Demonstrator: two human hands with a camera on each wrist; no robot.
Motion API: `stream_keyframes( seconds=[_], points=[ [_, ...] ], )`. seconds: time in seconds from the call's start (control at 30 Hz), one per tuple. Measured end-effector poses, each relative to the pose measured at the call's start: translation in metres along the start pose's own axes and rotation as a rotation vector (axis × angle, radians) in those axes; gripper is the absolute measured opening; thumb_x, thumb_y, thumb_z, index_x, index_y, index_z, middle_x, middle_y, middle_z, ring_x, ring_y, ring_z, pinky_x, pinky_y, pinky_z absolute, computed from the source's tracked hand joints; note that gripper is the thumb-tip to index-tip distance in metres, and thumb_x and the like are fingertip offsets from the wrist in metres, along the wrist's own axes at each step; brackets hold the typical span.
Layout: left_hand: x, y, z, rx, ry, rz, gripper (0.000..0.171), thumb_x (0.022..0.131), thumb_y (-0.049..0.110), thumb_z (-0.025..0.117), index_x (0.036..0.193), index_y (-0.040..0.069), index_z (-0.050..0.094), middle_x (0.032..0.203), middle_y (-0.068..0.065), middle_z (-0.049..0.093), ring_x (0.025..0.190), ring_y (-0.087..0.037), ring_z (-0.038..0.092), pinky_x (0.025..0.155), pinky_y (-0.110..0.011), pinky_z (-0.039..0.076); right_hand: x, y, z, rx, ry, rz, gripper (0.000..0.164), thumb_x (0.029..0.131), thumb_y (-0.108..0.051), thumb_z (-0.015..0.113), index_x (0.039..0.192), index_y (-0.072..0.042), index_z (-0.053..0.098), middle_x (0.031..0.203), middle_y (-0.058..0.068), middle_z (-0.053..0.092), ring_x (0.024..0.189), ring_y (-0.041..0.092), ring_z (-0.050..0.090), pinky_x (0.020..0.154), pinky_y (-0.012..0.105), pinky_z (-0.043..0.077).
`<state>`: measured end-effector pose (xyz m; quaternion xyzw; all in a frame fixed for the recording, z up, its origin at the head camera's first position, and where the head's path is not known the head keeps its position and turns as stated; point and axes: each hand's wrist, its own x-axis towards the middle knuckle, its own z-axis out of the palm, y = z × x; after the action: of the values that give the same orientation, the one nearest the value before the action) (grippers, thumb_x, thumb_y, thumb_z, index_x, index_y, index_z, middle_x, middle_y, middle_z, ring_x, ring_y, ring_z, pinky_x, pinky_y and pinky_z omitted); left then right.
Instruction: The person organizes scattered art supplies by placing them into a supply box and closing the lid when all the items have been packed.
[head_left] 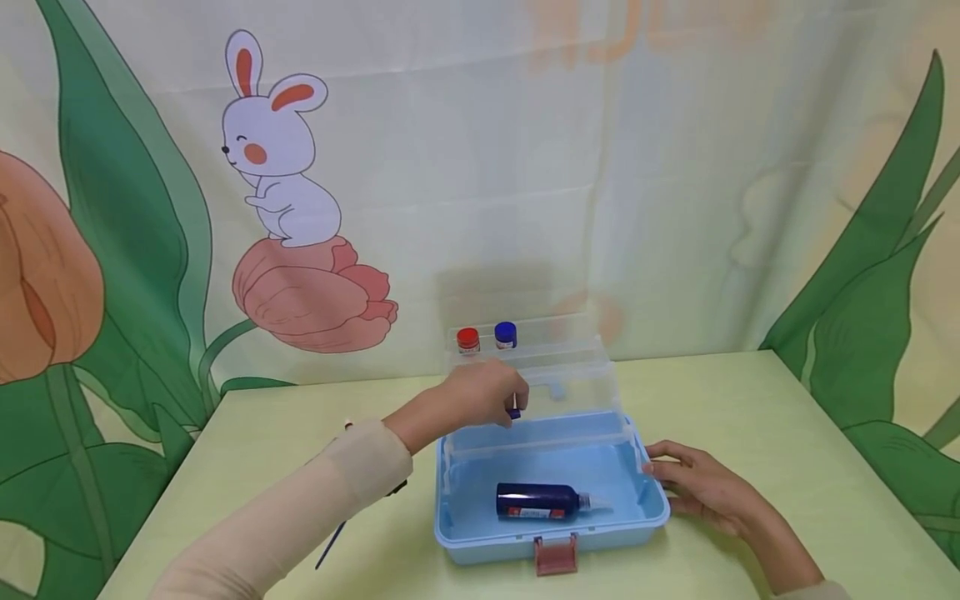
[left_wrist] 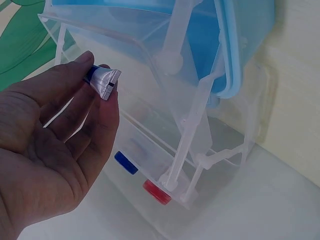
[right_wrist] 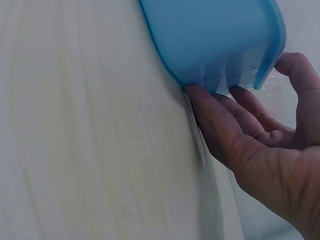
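My left hand [head_left: 480, 393] is over the back of a light blue plastic box [head_left: 480, 551]. Between thumb and fingertips it pinches a small paint tube [left_wrist: 104, 82], dark blue with a flat crimped silver end. Clear tiered trays [head_left: 611, 383] are swung up behind the box. A red-capped jar [head_left: 468, 340] and a blue-capped jar [head_left: 506, 335] stand in the top tray. Inside the box, a dark blue bottle [head_left: 536, 500] with a clear nozzle lies on its side. At the box's right end, my right hand [head_left: 708, 487] touches the outer wall and rim with extended fingers.
A pinkish latch [head_left: 556, 556] hangs at the box's front. Left of the box, a thin blue stick [head_left: 330, 543] lies on the pale green table [head_left: 795, 433], partly hidden by my left sleeve. A printed curtain [head_left: 675, 208] hangs right behind the table.
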<state>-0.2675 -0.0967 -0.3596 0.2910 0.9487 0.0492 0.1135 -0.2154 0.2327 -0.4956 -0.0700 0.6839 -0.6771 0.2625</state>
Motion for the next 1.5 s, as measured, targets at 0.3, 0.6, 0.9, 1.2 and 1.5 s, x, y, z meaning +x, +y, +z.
stream_keyframes(
  seconds=[0.3,0.6,0.9,1.2,1.5],
  points=[
    [-0.0003,0.0018,-0.0015,0.004,-0.013,-0.005,0.02,0.082,0.012,0.085,0.1,0.018,0.078,0.092,0.005,0.074,0.085,-0.012,0.067,0.068,-0.029,0.057,0.0002,0.0009,-0.0011,0.007,-0.001,0.001,0.046,0.101,-0.024,0.063,0.136,0.004,0.049,0.131,0.017,0.058,0.114,0.027,0.063,0.091,0.044,0.057],
    [0.0016,0.0016,-0.002,-0.005,-0.034,-0.008,0.02,0.083,0.011,0.085,0.1,0.018,0.078,0.092,0.005,0.074,0.085,-0.012,0.066,0.069,-0.028,0.057,-0.0001,0.0,-0.0001,0.005,-0.006,0.001,0.046,0.101,-0.023,0.063,0.135,0.004,0.049,0.131,0.018,0.057,0.113,0.027,0.063,0.091,0.044,0.057],
    [0.0039,0.0032,-0.0047,-0.008,-0.059,-0.012,0.017,0.083,0.011,0.084,0.096,0.019,0.077,0.09,0.007,0.072,0.083,-0.011,0.065,0.067,-0.028,0.055,-0.0002,0.0004,-0.0008,0.011,-0.011,-0.005,0.045,0.101,-0.023,0.063,0.135,0.004,0.05,0.131,0.018,0.058,0.114,0.027,0.063,0.091,0.044,0.057],
    [0.0056,0.0013,-0.0038,0.014,-0.076,-0.007,0.016,0.083,0.012,0.085,0.096,0.019,0.077,0.088,0.007,0.072,0.079,-0.011,0.064,0.065,-0.026,0.055,-0.0007,0.0005,-0.0005,0.01,-0.009,-0.002,0.045,0.101,-0.022,0.063,0.135,0.004,0.05,0.13,0.017,0.058,0.113,0.027,0.064,0.091,0.044,0.057],
    [0.0041,-0.0011,-0.0068,-0.001,-0.067,-0.021,0.026,0.086,0.014,0.082,0.111,0.017,0.075,0.097,0.002,0.072,0.084,-0.013,0.066,0.067,-0.025,0.056,-0.0008,0.0004,-0.001,0.008,-0.006,0.0,0.045,0.101,-0.022,0.063,0.136,0.003,0.05,0.129,0.016,0.059,0.112,0.026,0.064,0.09,0.043,0.058]
  ],
)
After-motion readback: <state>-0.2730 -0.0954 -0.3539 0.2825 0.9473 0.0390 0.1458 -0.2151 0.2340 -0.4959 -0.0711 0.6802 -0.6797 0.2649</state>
